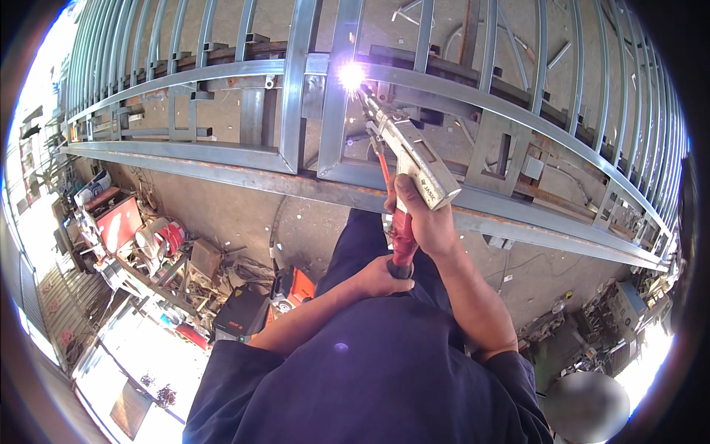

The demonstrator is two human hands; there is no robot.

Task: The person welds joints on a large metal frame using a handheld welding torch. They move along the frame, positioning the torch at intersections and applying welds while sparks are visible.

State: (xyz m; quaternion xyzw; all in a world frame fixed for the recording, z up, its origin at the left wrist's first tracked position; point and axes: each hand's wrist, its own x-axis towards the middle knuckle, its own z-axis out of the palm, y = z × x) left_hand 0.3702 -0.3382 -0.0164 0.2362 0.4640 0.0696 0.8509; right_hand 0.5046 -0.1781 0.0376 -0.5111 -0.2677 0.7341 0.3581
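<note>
A silver welding gun point(423, 164) with a red handle points up and away from me, its narrow nozzle angled to the left. My right hand point(427, 222) wraps round the grip just below the metal body. Lower down, my left hand point(383, 276) is closed on the dark end of the handle. At the nozzle, a glaring white-violet spark point(352, 75) burns against an upright of the grey metal frame point(339, 122), near its crossbar; the glare hides the exact contact spot. A thin orange-red tube point(382, 164) runs along the gun's left side.
Long frames with many upright bars stretch left and right ahead of me, above a rusty-edged beam point(244, 175). A red-topped machine point(118, 223), a red reel point(171, 235) and an orange and black case point(298, 287) stand at left. Cluttered equipment point(625, 307) lies at right.
</note>
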